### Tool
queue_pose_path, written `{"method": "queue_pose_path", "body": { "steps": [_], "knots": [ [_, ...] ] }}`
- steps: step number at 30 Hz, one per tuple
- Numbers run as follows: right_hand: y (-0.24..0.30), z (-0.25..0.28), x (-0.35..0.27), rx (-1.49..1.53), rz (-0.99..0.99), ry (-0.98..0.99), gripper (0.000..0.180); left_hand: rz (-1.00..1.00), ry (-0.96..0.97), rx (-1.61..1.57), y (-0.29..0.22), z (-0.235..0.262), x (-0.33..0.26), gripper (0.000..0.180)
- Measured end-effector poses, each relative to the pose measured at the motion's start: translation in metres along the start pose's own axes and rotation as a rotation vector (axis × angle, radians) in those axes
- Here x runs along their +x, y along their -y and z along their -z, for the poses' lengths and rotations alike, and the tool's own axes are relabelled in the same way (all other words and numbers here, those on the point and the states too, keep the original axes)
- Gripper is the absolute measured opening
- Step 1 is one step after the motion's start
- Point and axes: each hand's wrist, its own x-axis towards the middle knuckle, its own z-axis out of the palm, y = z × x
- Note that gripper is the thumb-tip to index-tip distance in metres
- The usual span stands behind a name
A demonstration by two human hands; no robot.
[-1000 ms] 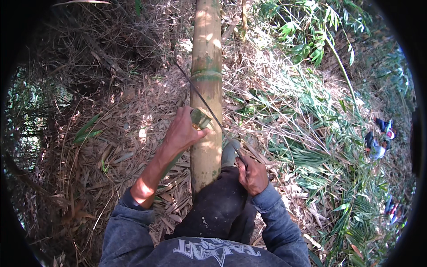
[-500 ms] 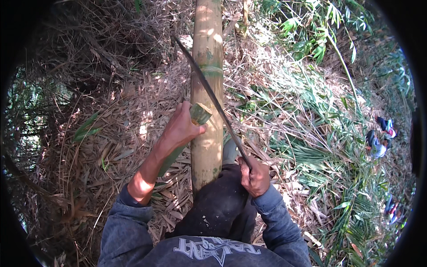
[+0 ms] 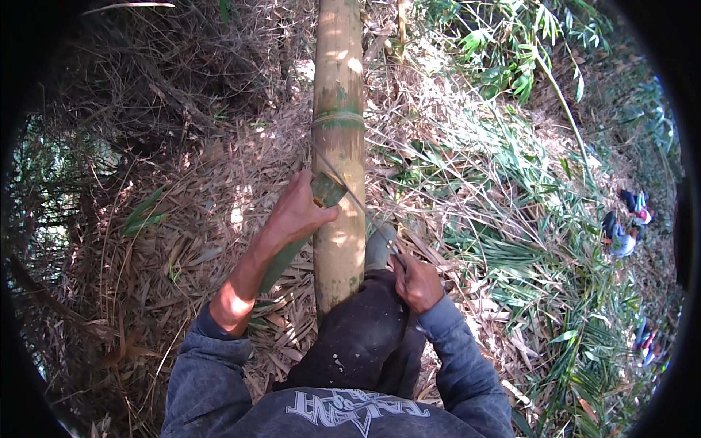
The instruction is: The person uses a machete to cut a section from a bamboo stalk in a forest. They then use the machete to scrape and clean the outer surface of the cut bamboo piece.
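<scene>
The bamboo pole [image 3: 338, 146] lies on the leaf-strewn ground between the person's legs. The left hand [image 3: 298, 212] clasps a partly split green strip [image 3: 325, 191]; the right hand [image 3: 416, 281] fists the blade [image 3: 350, 191] handle. Most of the pole remains unsplit.

- Outdoors, wooded bamboo thicket on sloping ground.
- Thick bamboo culm [image 3: 338, 146] lying across dry leaf litter [image 3: 212, 219].
- Green undergrowth and fronds [image 3: 526, 241] to the right.
- Other people [image 3: 626, 223] downslope, small in view.
</scene>
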Motion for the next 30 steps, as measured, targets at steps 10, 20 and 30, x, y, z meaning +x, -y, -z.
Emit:
{"method": "queue_pose_path", "body": {
  "steps": [10,20,30],
  "knots": [
    [-0.001,-0.001,-0.006,0.078,0.031,-0.049,0.008,-0.007,-0.012,0.055,0.000,-0.001,0.000,0.063],
    [0.014,0.011,-0.002,0.142,0.047,-0.107,0.006,0.013,0.023,-0.022,0.002,0.001,0.002,0.063],
    [0.020,0.015,0.000,0.299,0.052,-0.140,0.010,0.034,0.047,-0.051,0.006,0.002,0.002,0.062]
  ]
}}
